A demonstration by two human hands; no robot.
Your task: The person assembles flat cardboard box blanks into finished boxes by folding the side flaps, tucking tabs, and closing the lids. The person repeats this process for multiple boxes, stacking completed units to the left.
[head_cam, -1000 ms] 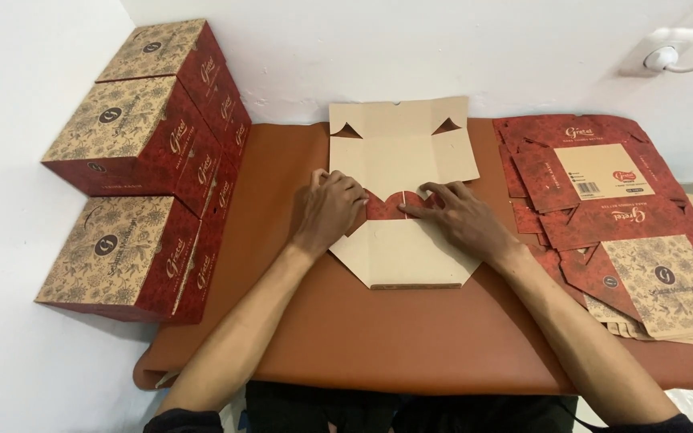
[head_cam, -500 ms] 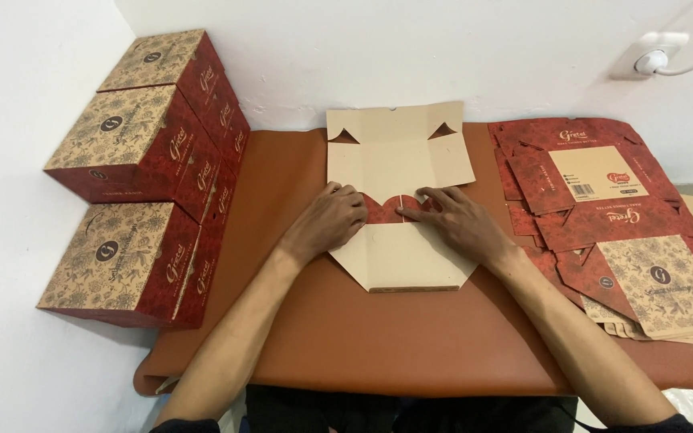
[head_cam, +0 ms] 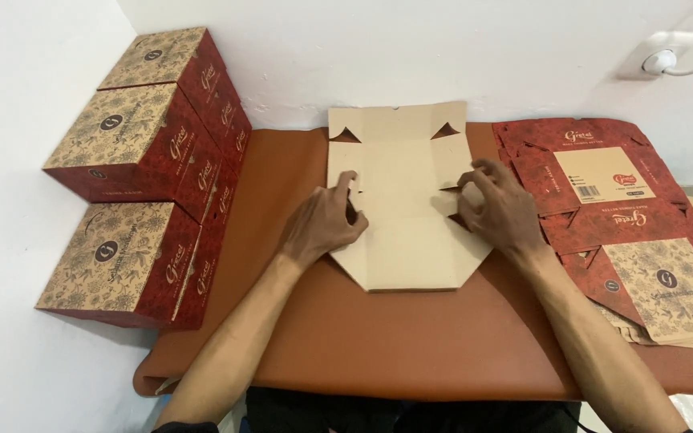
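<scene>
Assembled boxes [head_cam: 142, 172]: stacked at nine o'clock, red with tan patterned tops.
Flat box stack [head_cam: 643, 232]: three o'clock, red.
Wall socket [head_cam: 658, 54]: one o'clock.
Mat [head_cam: 411, 337]: brown.

You have three assembled red-and-tan patterned cardboard boxes [head_cam: 142, 172] left of one flat plain-brown cardboard blank [head_cam: 403, 208], and two hands.
</scene>
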